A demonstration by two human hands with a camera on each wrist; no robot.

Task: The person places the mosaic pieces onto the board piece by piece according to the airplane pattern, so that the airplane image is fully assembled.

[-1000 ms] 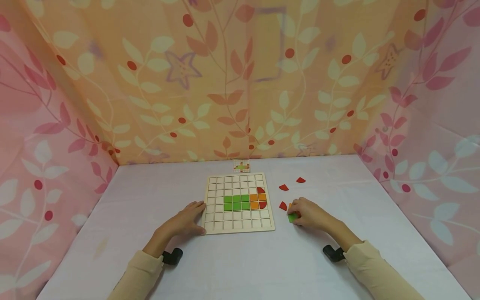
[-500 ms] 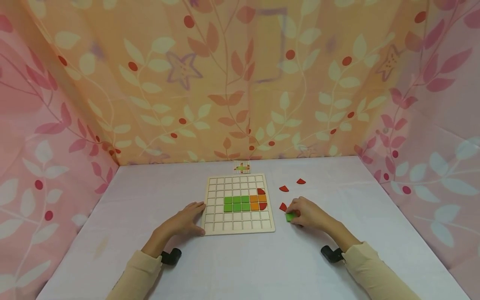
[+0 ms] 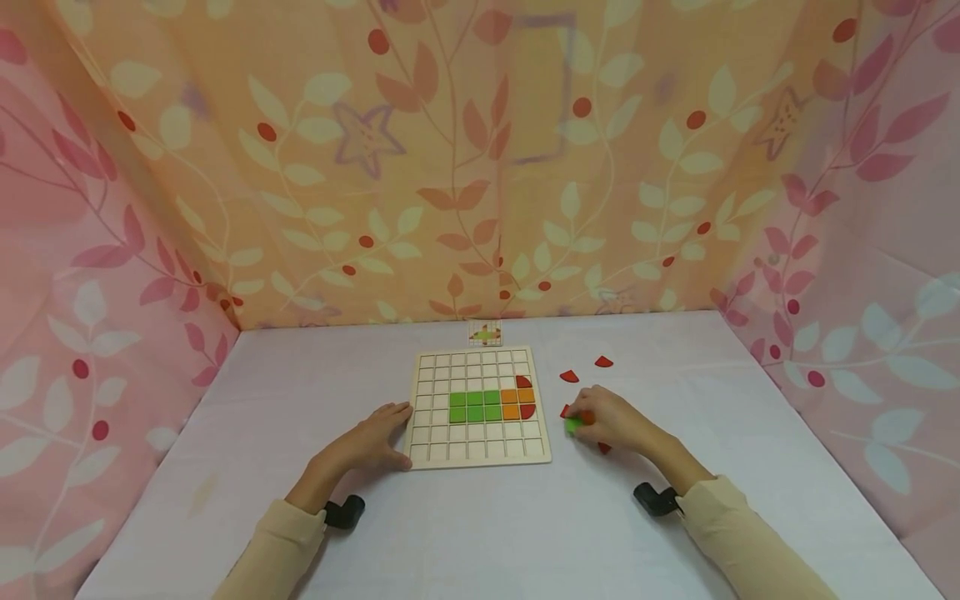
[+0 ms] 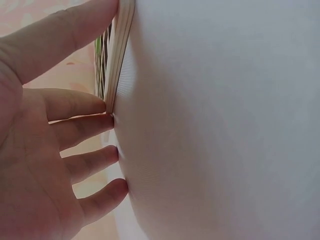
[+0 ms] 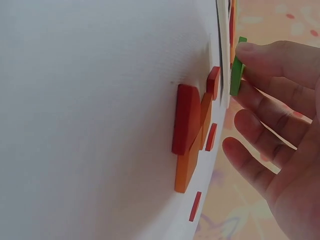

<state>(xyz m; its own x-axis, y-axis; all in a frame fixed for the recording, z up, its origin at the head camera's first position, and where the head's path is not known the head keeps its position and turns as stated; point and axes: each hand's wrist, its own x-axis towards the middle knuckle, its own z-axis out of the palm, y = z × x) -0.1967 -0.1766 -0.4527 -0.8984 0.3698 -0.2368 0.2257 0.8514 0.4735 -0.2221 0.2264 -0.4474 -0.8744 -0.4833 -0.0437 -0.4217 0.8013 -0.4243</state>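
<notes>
A pale wooden grid board lies on the table, with green squares, orange squares and two red quarter-circle pieces set in its cells. My left hand touches the board's left edge with thumb and fingertips, fingers spread; in the left wrist view they meet the board's side. To the right of the board, my right hand pinches a green square tile between thumb and fingers, raised off the table. Beneath this hand lie orange tiles and a red piece.
Loose red quarter-circle pieces are scattered right of the board. A small pattern card lies behind the board. Floral cloth hangs at the back and both sides of the white table.
My right hand has picked up the green tile and moved slightly left with it, uncovering a red piece and orange tile beneath. The left hand has stayed at the board's edge.
</notes>
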